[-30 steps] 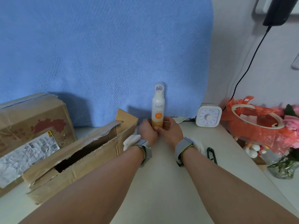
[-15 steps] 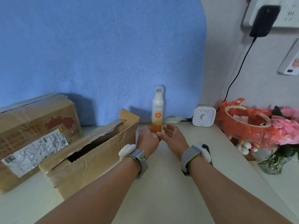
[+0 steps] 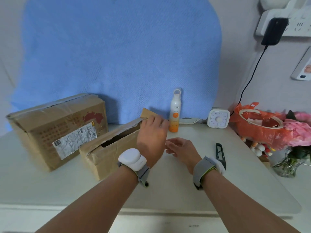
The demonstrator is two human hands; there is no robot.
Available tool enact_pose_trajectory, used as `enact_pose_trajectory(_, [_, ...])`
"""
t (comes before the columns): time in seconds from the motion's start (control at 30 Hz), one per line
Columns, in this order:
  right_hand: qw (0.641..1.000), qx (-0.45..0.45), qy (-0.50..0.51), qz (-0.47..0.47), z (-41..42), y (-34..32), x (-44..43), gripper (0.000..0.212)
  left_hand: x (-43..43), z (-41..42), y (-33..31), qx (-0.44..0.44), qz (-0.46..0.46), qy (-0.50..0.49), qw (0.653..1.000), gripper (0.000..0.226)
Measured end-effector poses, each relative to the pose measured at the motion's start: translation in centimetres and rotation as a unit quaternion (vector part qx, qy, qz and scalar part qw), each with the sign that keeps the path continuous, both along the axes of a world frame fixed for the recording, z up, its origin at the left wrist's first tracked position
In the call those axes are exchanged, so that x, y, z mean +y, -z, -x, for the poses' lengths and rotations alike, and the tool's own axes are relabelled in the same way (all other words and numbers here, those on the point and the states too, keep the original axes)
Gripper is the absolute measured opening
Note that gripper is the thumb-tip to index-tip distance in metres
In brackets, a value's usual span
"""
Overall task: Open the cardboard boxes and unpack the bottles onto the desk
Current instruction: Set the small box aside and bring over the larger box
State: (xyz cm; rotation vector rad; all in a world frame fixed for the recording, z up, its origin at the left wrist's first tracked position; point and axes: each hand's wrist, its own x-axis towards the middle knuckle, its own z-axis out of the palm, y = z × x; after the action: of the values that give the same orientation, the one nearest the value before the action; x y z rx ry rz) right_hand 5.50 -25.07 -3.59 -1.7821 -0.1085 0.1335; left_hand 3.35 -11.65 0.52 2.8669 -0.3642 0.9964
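Note:
A white and orange spray bottle (image 3: 175, 111) stands upright at the back of the desk (image 3: 176, 185), against the blue cloth. Just left of it lies a small cardboard box (image 3: 111, 148) with its top torn open. My left hand (image 3: 152, 135) reaches over the box's right end, fingers extended at its raised flap; contact is unclear. My right hand (image 3: 182, 147) hovers above the desk beside it, fingers relaxed and holding nothing. A larger taped cardboard box (image 3: 55, 126) with a shipping label sits closed at the left.
A white timer (image 3: 218, 119) stands right of the bottle. Black snips (image 3: 218, 151) lie on the desk near my right wrist. An orange plastic bag (image 3: 262, 130), pink flowers (image 3: 301, 130) and a glass vase (image 3: 286, 163) crowd the right edge. A charger cable hangs down the wall.
Both hands have let go of the spray bottle and drawn back. My left hand has moved left to the open box's flap; my right hand has dropped toward the desk.

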Motion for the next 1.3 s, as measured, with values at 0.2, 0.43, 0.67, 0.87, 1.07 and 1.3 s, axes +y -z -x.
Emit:
enact_pose_trajectory(0.2, [0.999, 0.028, 0.004, -0.023, 1.8, -1.0, 1.1, 0.021, 3.3, 1.7, -2.6, 0.151, -0.051, -0.158, 0.975, 0.031])
enact_pose_trajectory(0.43, [0.997, 0.031, 0.030, -0.057, 3.4, -3.6, 2.8, 0.036, 4.7, 5.3, -3.4, 0.156, -0.027, -0.151, 0.976, 0.024])
enact_pose_trajectory(0.67, [0.997, 0.007, -0.080, -0.009, 5.1, -5.1, 3.3, 0.054, 6.5, 8.6, -5.8, 0.130, 0.036, -0.143, 0.981, 0.027])
enact_pose_trajectory(0.87, [0.984, -0.002, -0.178, 0.003, 6.5, -6.1, 4.8, 0.060, 10.0, 13.7, -6.7, 0.104, 0.068, -0.103, 0.987, 0.018])
enact_pose_trajectory(1.07, [0.951, -0.005, -0.305, 0.045, 9.2, -6.7, 8.2, 0.058, 14.6, 18.0, -7.7, 0.202, 0.170, -0.067, 0.962, 0.020])
enact_pose_trajectory(1.3, [0.937, -0.028, -0.342, 0.066, 13.0, -6.0, 16.6, 0.080, 20.2, 23.0, -8.5, 0.061, 0.336, -0.142, 0.929, 0.036])
